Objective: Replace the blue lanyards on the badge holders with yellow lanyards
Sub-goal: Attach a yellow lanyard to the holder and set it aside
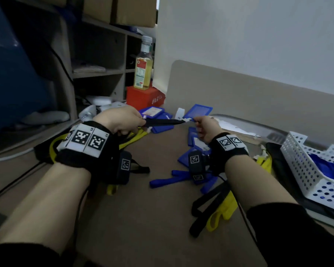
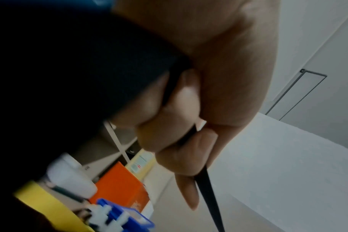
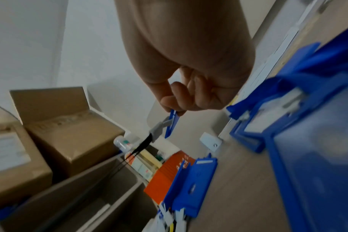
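Head view: both hands are raised above the brown counter [image 1: 143, 218] with a dark strap pulled taut between them.
Left grip: the left hand [image 1: 121, 120] is clenched round the black flat fabric lanyard strap [image 1: 162, 122]; in the left wrist view the fingers [image 2: 169, 141] curl tight on the strap, which runs out past the fingertips.
Right grip: the right hand [image 1: 206, 128] pinches the blue rectangular plastic badge holder [image 3: 172, 124] by its top edge between thumb and fingertips, seen in the right wrist view.
Link: a grey plastic clip [image 3: 159, 128] joins the holder's edge to the strap, just beside the right fingertips; the strap leads from there across to the left hand.
Below the hands: loose blue plastic badge holders [image 1: 193, 135] lie scattered on the counter, with a blue flat lanyard [image 1: 168, 180] near the right wrist.
Yellow lanyards: one bundle of yellow flat lanyards [image 1: 131, 139] lies under the left hand; another yellow lanyard loop [image 1: 224, 211] lies beside a black strap [image 1: 206, 211] near the right forearm.
Right edge: a white perforated plastic basket [image 1: 305, 170] holds blue material.
Back: a red box [image 1: 145, 97] carries a clear bottle of yellow liquid [image 1: 143, 70], next to wooden shelves [image 1: 98, 54].
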Demonstrator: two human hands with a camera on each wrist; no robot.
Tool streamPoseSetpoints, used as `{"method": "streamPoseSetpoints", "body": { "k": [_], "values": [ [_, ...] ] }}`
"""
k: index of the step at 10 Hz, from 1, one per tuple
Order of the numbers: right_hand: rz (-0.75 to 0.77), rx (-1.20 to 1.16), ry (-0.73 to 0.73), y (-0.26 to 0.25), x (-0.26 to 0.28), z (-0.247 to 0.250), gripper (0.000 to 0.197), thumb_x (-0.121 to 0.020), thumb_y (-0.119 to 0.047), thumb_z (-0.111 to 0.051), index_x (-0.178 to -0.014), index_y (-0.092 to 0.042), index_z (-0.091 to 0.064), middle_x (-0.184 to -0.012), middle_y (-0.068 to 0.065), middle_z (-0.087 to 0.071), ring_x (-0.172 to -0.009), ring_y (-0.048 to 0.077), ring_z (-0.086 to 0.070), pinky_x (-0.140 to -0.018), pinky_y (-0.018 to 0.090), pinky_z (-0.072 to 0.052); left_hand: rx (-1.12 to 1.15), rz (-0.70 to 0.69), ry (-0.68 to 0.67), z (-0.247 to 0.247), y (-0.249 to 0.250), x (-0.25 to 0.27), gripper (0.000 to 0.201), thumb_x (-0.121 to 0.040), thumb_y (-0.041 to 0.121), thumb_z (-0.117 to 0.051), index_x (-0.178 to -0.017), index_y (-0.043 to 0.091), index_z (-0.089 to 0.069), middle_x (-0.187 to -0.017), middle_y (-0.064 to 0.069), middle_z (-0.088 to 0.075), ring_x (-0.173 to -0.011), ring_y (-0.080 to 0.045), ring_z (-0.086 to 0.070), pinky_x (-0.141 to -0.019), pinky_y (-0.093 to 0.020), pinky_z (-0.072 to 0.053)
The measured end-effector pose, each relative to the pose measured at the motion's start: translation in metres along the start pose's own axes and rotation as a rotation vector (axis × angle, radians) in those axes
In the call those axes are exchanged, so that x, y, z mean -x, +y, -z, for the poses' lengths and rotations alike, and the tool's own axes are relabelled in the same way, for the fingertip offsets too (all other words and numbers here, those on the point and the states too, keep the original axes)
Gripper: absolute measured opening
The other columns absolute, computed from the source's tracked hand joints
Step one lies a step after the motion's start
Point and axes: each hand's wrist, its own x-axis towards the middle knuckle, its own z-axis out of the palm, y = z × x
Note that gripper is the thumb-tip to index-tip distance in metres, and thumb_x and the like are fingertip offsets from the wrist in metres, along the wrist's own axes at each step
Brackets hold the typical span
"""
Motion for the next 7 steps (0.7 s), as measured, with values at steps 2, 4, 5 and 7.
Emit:
{"method": "streamPoseSetpoints", "body": {
  "k": [2,4,5,7],
  "values": [
    [0.0,0.126,-0.038,0.016,-0.013,-0.065,0.025,-0.09,-0.006,-0.053,-0.067,-0.012,-0.045,-0.054,0.002,-0.04,-0.022,0.006,-0.028,-0.034,0.006,-0.02,-0.116,0.175,0.019,0.029,-0.059,0.019,0.033,-0.1,0.019,-0.041,-0.076,0.013,-0.064,-0.057,-0.003,-0.049,-0.043,-0.016,-0.037,-0.042,-0.021,-0.028],
    [-0.113,0.393,-0.166,0.037,-0.036,-0.102,0.025,-0.089,-0.014,-0.052,-0.064,-0.012,-0.048,-0.057,0.005,-0.047,-0.046,0.017,-0.039,-0.041,0.023,-0.026,-0.23,0.258,0.043,0.037,-0.086,0.037,0.021,-0.098,0.015,-0.044,-0.093,0.008,-0.063,-0.094,-0.006,-0.062,-0.087,-0.025,-0.06,-0.071,-0.027,-0.047],
    [-0.144,0.471,-0.251,0.042,-0.044,-0.108,0.031,-0.094,-0.02,-0.047,-0.064,-0.016,-0.046,-0.06,0.001,-0.047,-0.048,0.014,-0.039,-0.039,0.024,-0.029,-0.256,0.31,0.046,0.042,-0.087,0.042,0.021,-0.096,0.023,-0.048,-0.1,0.011,-0.065,-0.108,-0.007,-0.064,-0.099,-0.025,-0.061,-0.082,-0.031,-0.05],
    [-0.077,0.39,-0.357,0.043,-0.046,-0.113,0.024,-0.098,-0.009,-0.044,-0.077,-0.02,-0.045,-0.093,0.001,-0.051,-0.081,0.011,-0.055,-0.081,0.023,-0.053,-0.425,0.36,0.082,0.047,-0.082,0.042,0.03,-0.093,0.036,-0.054,-0.115,0.019,-0.066,-0.118,-0.003,-0.061,-0.107,-0.022,-0.058,-0.088,-0.028,-0.046]
  ]
}}
